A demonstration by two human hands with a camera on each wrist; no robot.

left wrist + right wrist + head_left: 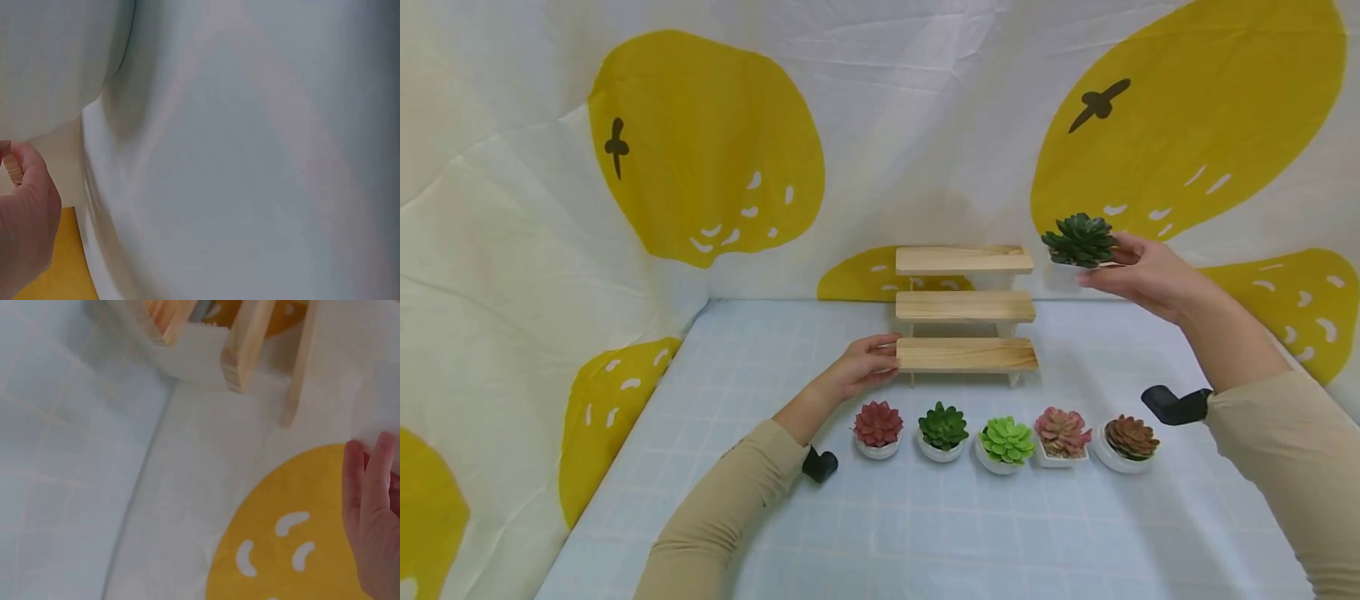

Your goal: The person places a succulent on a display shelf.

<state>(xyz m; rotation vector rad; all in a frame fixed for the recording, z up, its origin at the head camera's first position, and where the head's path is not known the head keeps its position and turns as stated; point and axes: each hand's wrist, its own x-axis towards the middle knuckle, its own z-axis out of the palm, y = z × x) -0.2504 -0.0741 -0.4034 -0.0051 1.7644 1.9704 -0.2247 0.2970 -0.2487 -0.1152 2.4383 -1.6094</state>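
Observation:
A three-step wooden shelf [966, 356] stands at the back of the table. My left hand [856, 368] grips the left end of its lowest step; a bit of the wood [13, 169] shows between thumb and fingers in the left wrist view. Raised to the right of the top step, my right hand [1159, 280] holds a dark green succulent [1081, 240] by its white pot. In the right wrist view the fingers lie against that pot [377, 403], and the plant itself is out of sight.
In front of the shelf several succulents in white pots form a row: red [877, 423], green [943, 427], light green [1007, 440], pink [1063, 431] and brown [1132, 438]. Behind the shelf hangs a white cloth [917, 125] with yellow fruit prints. A pale blue checked cloth [925, 533] covers the table.

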